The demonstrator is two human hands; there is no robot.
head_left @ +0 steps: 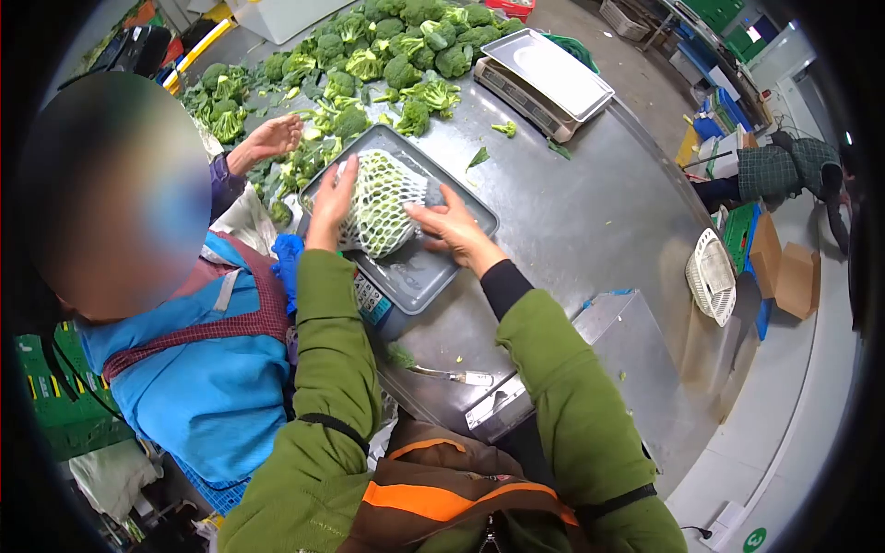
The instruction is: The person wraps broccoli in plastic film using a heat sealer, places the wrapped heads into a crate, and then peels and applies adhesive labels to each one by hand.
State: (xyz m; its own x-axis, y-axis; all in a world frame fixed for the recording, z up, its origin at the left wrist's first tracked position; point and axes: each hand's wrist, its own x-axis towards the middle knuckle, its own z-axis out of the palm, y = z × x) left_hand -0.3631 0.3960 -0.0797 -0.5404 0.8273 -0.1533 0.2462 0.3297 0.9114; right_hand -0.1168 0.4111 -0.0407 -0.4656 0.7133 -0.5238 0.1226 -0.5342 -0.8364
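Observation:
A broccoli bundle in a white foam net (383, 205) rests on the grey tray (426, 293), which is the pan of a scale whose keypad (371, 300) shows at its near left. My left hand (332, 205) lies along the left side of the net, fingers stretched out and touching it. On the other side is my right hand (456, 229), fingers apart, its fingertips at the net's right edge. Neither hand is wrapped round the bundle.
Loose broccoli (369, 55) is heaped at the far side of the metal table (590, 212). Beyond my right hand stands a second scale (548, 78). A knife (452, 375) and a metal box (608, 341) lie nearer me. A co-worker's hand (277, 136) reaches in from the left.

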